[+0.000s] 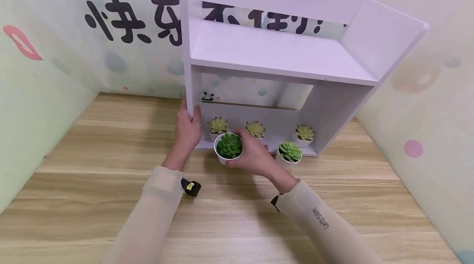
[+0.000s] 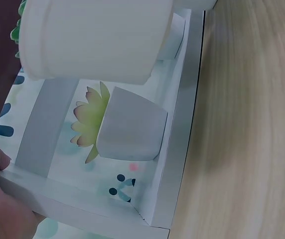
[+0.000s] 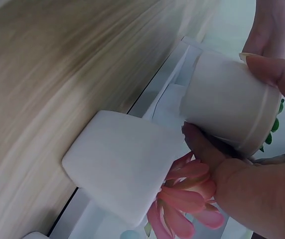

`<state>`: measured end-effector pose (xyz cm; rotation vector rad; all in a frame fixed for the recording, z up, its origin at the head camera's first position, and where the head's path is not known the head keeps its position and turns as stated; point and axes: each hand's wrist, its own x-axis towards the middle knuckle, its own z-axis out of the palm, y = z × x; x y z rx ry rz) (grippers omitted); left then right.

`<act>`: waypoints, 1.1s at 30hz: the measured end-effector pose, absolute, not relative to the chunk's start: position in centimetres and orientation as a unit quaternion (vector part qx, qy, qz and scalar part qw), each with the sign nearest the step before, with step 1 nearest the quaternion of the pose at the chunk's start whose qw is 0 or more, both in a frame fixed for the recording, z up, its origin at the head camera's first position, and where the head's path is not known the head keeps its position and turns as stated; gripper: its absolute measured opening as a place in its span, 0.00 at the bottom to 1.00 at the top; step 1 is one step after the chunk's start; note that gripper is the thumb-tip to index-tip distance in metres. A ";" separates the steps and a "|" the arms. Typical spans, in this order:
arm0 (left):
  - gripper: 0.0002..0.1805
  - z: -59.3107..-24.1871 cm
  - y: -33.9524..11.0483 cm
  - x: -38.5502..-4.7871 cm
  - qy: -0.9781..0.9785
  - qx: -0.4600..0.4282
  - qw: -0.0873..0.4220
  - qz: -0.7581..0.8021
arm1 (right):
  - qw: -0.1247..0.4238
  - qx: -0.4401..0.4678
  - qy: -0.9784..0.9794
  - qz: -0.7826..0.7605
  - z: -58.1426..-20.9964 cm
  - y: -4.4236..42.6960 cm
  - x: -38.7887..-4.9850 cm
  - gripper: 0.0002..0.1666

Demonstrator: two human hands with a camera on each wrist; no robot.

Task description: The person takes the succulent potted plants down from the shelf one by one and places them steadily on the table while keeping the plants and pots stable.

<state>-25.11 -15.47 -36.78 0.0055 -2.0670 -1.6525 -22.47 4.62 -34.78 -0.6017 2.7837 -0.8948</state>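
My right hand grips a white pot with a dark green succulent, fingers and thumb around its side. The pot is held up in front of the lower left of a white shelf. In the right wrist view, a pink succulent in a white pot is just under that hand; the head view mostly hides it. My left hand holds the front edge of the shelf's left side panel, some fingers hidden behind it. Beyond the held pot, a yellow-green succulent stands inside.
Two more yellow-green succulents, one in the middle and one at right, stand on the shelf's bottom board. A light green succulent in a white pot is in front of it. Patterned walls enclose the wooden table.
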 end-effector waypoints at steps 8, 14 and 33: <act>0.29 -37.0 -15.4 -25.3 -0.758 -0.001 0.239 -0.607 | 0.086 -0.194 0.929 -0.304 -34.5 5.2 -22.6 0.50; 0.29 -37.0 -15.4 -25.4 -0.758 0.008 0.240 -0.606 | 0.073 -0.206 0.929 -0.299 -34.4 4.8 -22.4 0.49; 0.30 -37.0 -15.4 -25.3 -0.759 0.012 0.254 -0.599 | 0.091 -0.205 0.917 -0.329 -36.2 3.7 -22.1 0.49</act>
